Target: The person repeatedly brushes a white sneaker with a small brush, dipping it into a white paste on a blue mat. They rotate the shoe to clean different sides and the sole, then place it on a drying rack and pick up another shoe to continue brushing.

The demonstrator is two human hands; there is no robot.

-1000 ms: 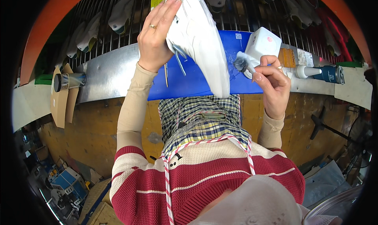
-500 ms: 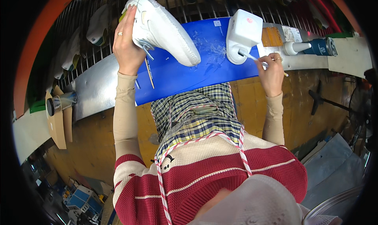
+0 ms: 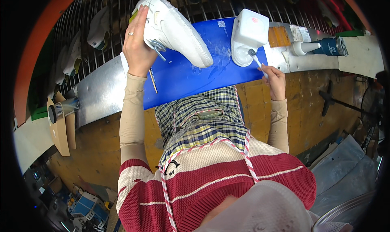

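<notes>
My left hand [image 3: 137, 49] is closed around the heel end of a white sneaker [image 3: 174, 31], holding it tilted above a blue mat [image 3: 185, 83], toe pointing to the near right. Pale laces hang from the shoe beside my wrist. In my right hand [image 3: 277, 82] is the handle of a small white brush [image 3: 258, 62], shaped like a toothbrush. Its dark bristled head is over the round dish at the front of a white dispenser bottle [image 3: 251, 31]. Whether the bristles touch the dish I cannot tell.
A thin wooden stick [image 3: 153, 81] lies on the mat. Right of the dispenser are an amber block [image 3: 279, 37], a white nozzle bottle [image 3: 302, 48] and a dark teal bottle [image 3: 329, 47]. Beyond the bench, several shoes [image 3: 98, 29] rest on a rack of metal rollers.
My right hand has shifted left and nearer, and the brush head, earlier hidden in the dish, now shows at its right edge. My left hand and the sneaker have moved slightly right.
</notes>
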